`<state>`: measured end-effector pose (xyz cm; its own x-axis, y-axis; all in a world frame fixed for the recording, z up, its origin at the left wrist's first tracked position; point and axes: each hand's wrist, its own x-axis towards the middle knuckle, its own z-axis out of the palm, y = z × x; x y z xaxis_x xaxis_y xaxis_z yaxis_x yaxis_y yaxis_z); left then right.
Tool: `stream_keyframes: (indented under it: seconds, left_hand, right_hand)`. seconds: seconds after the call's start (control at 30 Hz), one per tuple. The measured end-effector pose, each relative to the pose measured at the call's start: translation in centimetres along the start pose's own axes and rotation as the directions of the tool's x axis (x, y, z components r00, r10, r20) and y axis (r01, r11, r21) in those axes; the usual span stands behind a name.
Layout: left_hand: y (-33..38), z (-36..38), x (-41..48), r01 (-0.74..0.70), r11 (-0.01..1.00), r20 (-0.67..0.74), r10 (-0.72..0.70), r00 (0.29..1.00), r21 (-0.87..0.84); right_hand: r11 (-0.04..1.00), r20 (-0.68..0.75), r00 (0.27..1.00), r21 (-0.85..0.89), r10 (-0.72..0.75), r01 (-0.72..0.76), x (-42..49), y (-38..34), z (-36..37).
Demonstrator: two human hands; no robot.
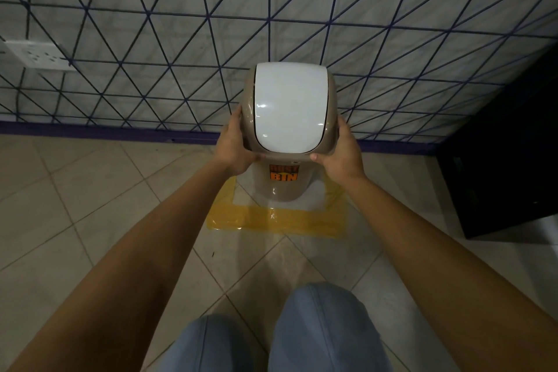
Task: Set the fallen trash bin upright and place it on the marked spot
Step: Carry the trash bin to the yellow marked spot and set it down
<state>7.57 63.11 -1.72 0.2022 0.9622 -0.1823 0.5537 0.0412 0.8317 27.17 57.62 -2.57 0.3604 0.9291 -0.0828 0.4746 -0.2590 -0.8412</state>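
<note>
The beige trash bin [282,187] with a white swing lid and an orange "DUST BIN" label stands upright, its base inside the yellow tape square [277,220] on the tiled floor. My left hand [234,148] grips the left side of the bin's top, and my right hand [339,154] grips the right side. Both thumbs rest on the front rim below the lid. Whether the base touches the floor I cannot tell.
A grey wall with a dark triangle-line pattern [181,39] rises just behind the bin, with a purple skirting [90,130] at its foot. A white socket plate [36,54] is on the wall at left. A black cabinet [507,160] stands at right. My knees [302,335] are below.
</note>
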Motion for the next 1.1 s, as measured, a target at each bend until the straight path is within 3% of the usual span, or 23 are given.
stream_keyframes:
  seconds: [0.73,0.93,1.1]
  left_hand:
    - [-0.2,-0.3,-0.6,-0.033,0.997,-0.047,0.037,0.998,0.068]
    - [0.1,-0.1,-0.8,-0.123,0.961,-0.035,0.136,0.990,0.249]
    - [0.1,0.1,-0.8,-0.105,0.960,-0.064,0.125,0.990,0.259]
  right_hand:
    - [0.999,0.024,0.999,-0.036,-0.032,0.033,-0.7,-0.1,0.3]
    - [0.989,0.001,0.994,-0.106,-0.107,0.106,-1.0,-0.6,0.7]
    - [0.985,0.006,0.995,-0.143,-0.100,0.099,-0.9,-0.9,0.8]
